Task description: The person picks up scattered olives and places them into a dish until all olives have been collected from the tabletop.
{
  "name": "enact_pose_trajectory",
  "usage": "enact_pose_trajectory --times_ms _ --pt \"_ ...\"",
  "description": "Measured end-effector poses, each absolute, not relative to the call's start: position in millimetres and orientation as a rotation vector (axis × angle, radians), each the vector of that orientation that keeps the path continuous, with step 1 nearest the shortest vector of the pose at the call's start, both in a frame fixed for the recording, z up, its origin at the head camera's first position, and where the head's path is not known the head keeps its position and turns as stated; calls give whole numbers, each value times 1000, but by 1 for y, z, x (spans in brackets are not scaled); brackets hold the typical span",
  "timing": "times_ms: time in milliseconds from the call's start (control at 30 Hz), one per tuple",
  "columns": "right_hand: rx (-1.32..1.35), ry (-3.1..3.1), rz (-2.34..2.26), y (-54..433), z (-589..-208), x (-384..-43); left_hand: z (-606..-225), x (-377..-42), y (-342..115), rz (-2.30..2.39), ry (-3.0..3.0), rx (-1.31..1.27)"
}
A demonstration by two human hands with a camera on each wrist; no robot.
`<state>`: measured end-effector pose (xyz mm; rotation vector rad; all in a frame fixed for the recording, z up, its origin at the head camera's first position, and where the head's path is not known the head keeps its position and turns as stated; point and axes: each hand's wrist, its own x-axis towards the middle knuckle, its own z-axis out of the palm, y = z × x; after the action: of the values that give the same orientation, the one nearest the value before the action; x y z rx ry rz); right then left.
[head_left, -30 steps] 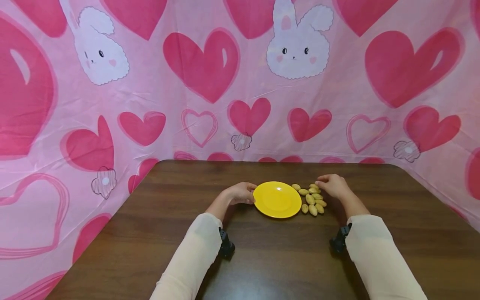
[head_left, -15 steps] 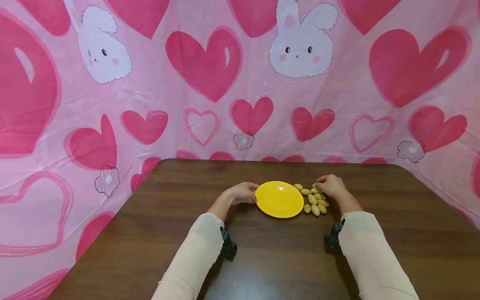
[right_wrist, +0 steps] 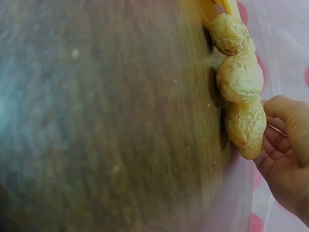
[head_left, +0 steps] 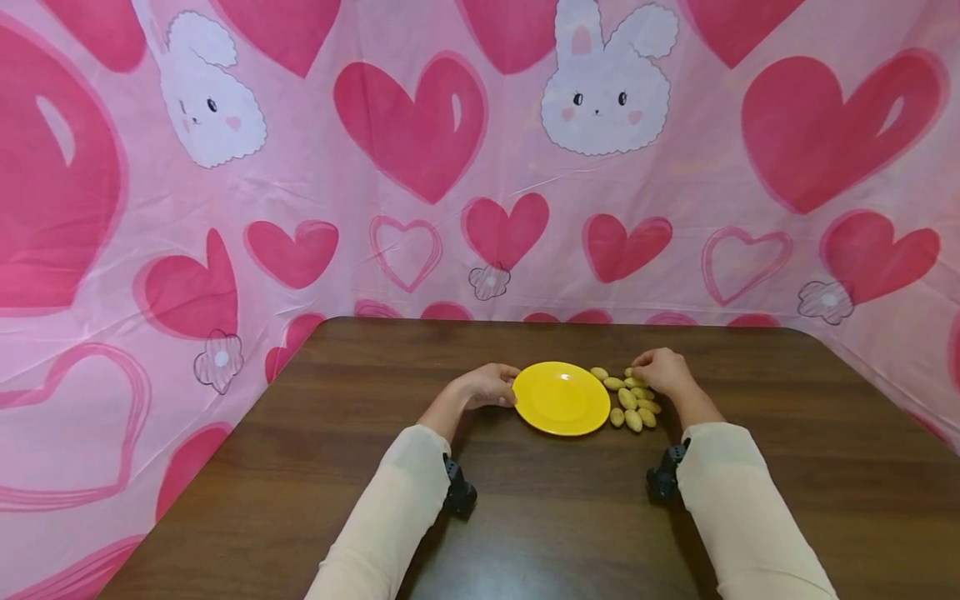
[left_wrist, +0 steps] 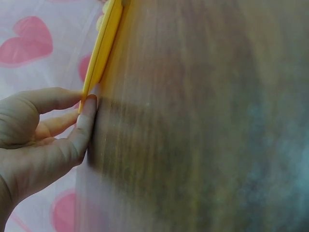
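Note:
My left hand (head_left: 489,386) pinches the left rim of a round yellow plate (head_left: 561,398) on the table. The left wrist view has the plate (left_wrist: 103,48) nearly edge-on, its rim between the thumb and fingers of that hand (left_wrist: 43,125). Right of the plate lies a cluster of wrinkled, pale yellow oval fruits (head_left: 627,400), exact kind unclear. At the cluster's far right, my right hand (head_left: 667,372) has its bent fingertips on the farthest fruit (head_left: 628,372). In the right wrist view, nearer fruits (right_wrist: 240,79) hide the fingertips of this hand (right_wrist: 289,150).
Both hands work over a dark brown wooden table (head_left: 540,517). Behind it hangs a pink cloth (head_left: 517,150) with hearts and rabbits. Dark wrist cameras, one on the left sleeve (head_left: 459,490) and one on the right sleeve (head_left: 663,477), sit low over the tabletop.
My right hand has shifted slightly left, its fingertips now over the far fruit instead of beside it. The left hand keeps its hold on the plate. The head view has swung a little.

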<state>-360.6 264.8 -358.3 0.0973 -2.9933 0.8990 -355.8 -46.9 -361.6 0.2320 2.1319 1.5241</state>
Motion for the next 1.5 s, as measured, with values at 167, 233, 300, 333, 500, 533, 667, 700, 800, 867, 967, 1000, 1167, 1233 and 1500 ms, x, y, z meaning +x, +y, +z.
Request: enact_pose_trajectory --times_ms 167,233,300,333,500,533,667,700,800,867,967,1000,1167,1233,1500 --pt "92 -2959 891 268 -359 -358 -360 -353 -44 1508 2145 239" --pt "92 -2943 896 268 -358 -358 -359 -354 -44 1509 2142 237" --pt "101 -2924 901 268 -357 -358 -360 -354 -44 1511 2137 236" --pt "112 -2914 900 268 -356 -358 -360 -355 -44 1512 2137 235" --pt "163 -2868 948 264 -354 -357 -360 -355 -44 1513 2149 218" --pt "168 -2862 966 262 -354 -357 -360 -355 -45 1516 2148 213" --pt "194 -2854 1020 252 -353 -357 -361 -355 -46 1535 2141 204" --pt "204 -2855 1032 249 -352 -357 -361 -356 -47 1538 2138 205" --pt "231 -2857 1058 240 -350 -357 -361 -356 -48 1539 2144 207" --pt "217 -2860 1149 233 -349 -357 -361 -356 -48 1531 2151 211" --pt "209 -2858 1256 225 -349 -357 -361 -356 -48 1523 2151 209" --pt "207 -2859 1273 222 -349 -357 -361 -356 -48 1519 2151 207" --pt "263 -2881 1189 209 -349 -360 -360 -356 -49 1520 2148 206" --pt "289 -2888 1164 205 -349 -361 -361 -357 -49 1526 2143 208" --pt "325 -2932 1180 192 -354 -364 -363 -357 -48 1548 2119 220"
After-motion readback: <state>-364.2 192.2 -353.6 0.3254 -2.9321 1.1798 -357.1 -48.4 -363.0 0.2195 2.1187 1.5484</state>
